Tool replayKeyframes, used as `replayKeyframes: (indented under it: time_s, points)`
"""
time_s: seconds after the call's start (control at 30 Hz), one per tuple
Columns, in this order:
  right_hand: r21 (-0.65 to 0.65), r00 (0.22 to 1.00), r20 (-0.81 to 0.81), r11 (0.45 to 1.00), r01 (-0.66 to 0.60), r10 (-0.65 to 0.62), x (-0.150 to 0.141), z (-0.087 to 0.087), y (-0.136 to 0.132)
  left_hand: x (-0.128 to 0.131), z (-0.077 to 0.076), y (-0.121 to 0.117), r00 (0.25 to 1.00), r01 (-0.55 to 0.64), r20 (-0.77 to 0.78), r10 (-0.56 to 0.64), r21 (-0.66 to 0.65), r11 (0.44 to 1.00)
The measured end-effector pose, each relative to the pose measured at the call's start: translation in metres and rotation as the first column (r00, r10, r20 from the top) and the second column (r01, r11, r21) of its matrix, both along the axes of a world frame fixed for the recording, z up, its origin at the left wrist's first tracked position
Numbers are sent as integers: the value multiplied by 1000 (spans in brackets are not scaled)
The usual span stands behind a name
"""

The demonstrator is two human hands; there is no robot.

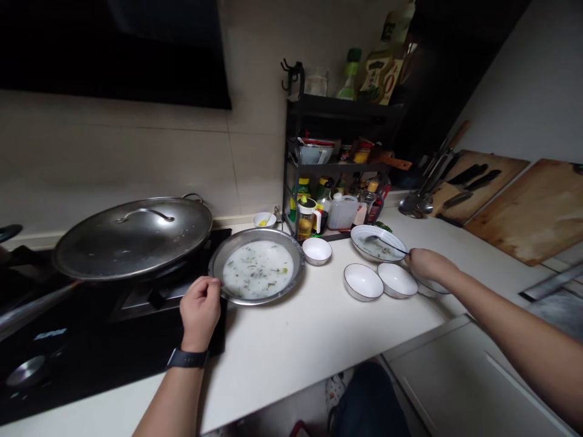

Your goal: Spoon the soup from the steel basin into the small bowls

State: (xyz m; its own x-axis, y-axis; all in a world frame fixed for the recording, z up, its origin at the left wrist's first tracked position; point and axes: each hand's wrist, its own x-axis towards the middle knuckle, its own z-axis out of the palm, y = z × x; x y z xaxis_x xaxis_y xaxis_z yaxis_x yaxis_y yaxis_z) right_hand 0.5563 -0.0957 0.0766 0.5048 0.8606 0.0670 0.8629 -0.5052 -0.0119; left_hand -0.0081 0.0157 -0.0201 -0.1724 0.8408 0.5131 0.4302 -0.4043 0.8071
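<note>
A wide metal basin (297, 276) holds whitish soup with green bits. My left hand (200, 311), with a dark watch at the wrist, is closed at the basin's near left rim. To the right, my right hand (430, 267) grips the thin handle of a spoon (392, 246). Its head dips into similar soup in a patterned serving bowl (354, 232). Below that bowl sit two white bowls, one on the left (363, 282) and one on the right (398, 280). Another bowl (432, 289) is partly hidden under my right forearm.
A lidded wok (136, 240) stands on the black stove (113, 358) at left. A small white bowl (317, 250) is beside the basin. Behind rises a black spice rack (346, 104) with bottles. Cutting boards (523, 209) and knives lean at right; a drawer front (469, 376) is below.
</note>
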Motion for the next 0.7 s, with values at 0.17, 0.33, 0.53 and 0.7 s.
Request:
replayKeyframes:
  time_s: [0.17,0.33,0.53,0.7]
  points:
    - [-68,998,-15,995,66,-67,-4,2,-12,1,-1,0,1000,4,-9,-4,0,1000]
    - [-81,995,-17,992,99,-100,-8,1,-19,1,-2,1,1000,10,-3,-10,1,1000]
    - [-48,994,-11,993,107,-108,-19,9,-24,1,-1,1,1000,25,-2,-25,-8,1000]
    - [-22,997,-48,998,64,-65,-45,17,-25,2,0,0,1000,23,0,-23,-3,1000]
